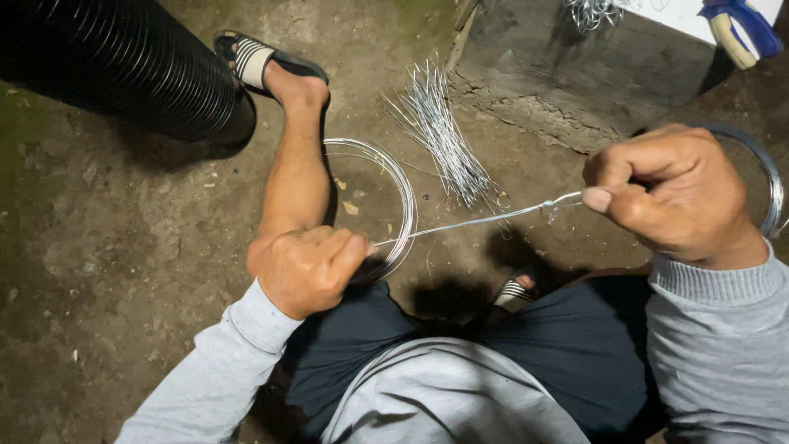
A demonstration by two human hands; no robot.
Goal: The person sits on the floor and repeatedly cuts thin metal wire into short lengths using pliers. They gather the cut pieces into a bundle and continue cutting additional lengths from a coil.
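Your left hand point(302, 270) is clenched into a fist, pinching one end of a thin silver wire point(477, 220) between thumb and forefinger. From there the wire runs taut up and to the right, straight across the gap between your hands, to your right hand point(670, 193). That hand is closed too, gripping the wire's far end, where the strand shows a small twisted loop just beside your thumb tip. So the wire hangs stretched in the air between your two fists, above your lap and the dirt floor point(115, 238).

Just beside your left hand, a coil of wire point(394, 193) lies flat on the ground against your bare shin, and the stretched strand crosses over its lower right rim. Farther up, a bundle of cut wire lengths point(440, 131) lies fanned on the dirt, near a rough stone slab point(575, 74). Behind your right hand, a second ring of wire point(771, 185) curves round your wrist; you can't tell whether it touches. A black ribbed pipe point(123, 62) lies at the upper left, beside your sandalled foot point(263, 66).
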